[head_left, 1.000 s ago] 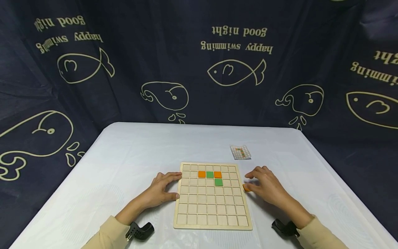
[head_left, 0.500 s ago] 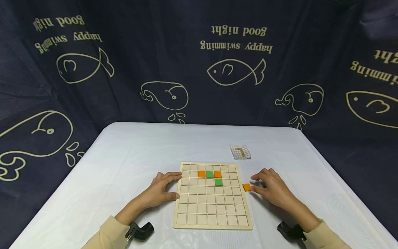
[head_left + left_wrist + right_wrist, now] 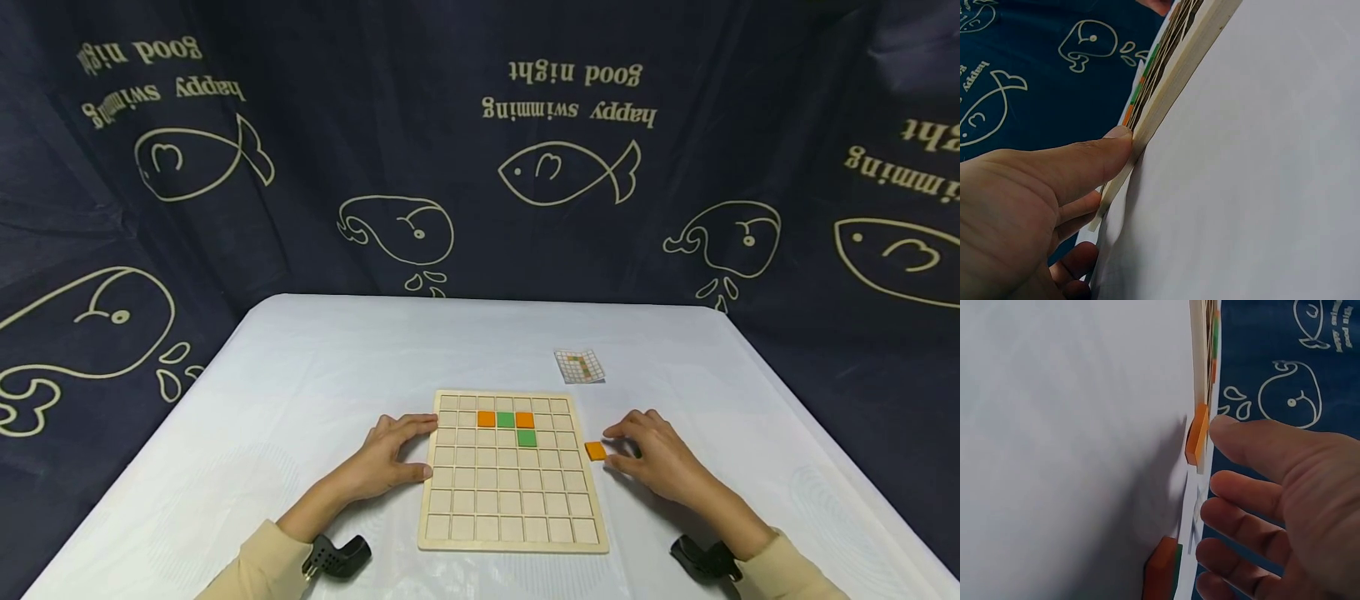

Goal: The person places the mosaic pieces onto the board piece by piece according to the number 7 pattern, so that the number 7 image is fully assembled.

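A wooden grid board point(image 3: 487, 503) lies on the table with orange and green square tiles set in its upper cells. My left hand point(image 3: 384, 463) rests at the board's left edge, thumb and fingers extended; in the left wrist view the thumb point(image 3: 1094, 159) lies against that edge. Just off the right edge sits a loose orange tile point(image 3: 595, 451). My right hand point(image 3: 662, 457) is beside it, thumb and index fingertips spread right at its near side. Another orange tile point(image 3: 1160, 569) shows below the right hand in its wrist view, a green tile behind it.
A small printed card point(image 3: 580, 367) with a coloured grid pattern lies beyond the board's upper right corner. The white-covered table point(image 3: 360, 342) ends at a dark curtain point(image 3: 465, 250) printed with fish and whales. Black cameras are strapped to both wrists.
My right hand has drawn back slightly to the right from over the loose orange tile, which now lies fully uncovered. The left hand and the board have stayed put.
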`<state>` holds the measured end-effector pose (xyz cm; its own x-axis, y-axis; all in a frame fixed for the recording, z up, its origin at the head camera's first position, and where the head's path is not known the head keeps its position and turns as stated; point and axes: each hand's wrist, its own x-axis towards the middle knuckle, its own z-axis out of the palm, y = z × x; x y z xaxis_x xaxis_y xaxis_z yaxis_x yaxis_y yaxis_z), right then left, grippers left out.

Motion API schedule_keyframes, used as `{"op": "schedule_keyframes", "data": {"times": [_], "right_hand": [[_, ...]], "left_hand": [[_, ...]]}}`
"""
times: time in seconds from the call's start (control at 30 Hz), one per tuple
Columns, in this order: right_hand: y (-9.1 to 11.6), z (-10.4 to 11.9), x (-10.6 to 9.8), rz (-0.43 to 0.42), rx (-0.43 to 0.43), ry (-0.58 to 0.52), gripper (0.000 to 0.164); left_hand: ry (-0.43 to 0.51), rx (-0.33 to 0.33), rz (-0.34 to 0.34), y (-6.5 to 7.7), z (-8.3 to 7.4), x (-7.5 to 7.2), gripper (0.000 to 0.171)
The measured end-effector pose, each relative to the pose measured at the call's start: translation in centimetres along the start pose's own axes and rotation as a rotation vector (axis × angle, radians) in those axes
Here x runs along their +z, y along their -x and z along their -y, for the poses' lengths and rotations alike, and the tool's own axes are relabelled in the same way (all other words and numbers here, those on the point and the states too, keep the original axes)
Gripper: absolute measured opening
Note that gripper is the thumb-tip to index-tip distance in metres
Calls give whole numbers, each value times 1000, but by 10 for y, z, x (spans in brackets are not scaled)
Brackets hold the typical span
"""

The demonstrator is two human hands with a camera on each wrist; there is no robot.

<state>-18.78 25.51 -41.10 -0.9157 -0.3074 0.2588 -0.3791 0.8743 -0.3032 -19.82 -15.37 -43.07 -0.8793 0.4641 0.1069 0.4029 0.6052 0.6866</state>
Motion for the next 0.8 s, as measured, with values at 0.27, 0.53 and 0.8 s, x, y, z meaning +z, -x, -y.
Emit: {"op": "schedule_keyframes", "data": {"times": [0.27, 0.53, 0.8], "right_hand": [[0, -1, 2, 52, -41, -6, 29], [-1, -5, 4, 82, -55, -8, 30], [-2, -6, 5, 95, -66, -10, 31]], "left_hand": [[8, -9, -6, -1, 1, 1, 64], [20, -4, -4, -1, 1, 1, 64], [13, -3, -3, -1, 1, 1, 64]]}}
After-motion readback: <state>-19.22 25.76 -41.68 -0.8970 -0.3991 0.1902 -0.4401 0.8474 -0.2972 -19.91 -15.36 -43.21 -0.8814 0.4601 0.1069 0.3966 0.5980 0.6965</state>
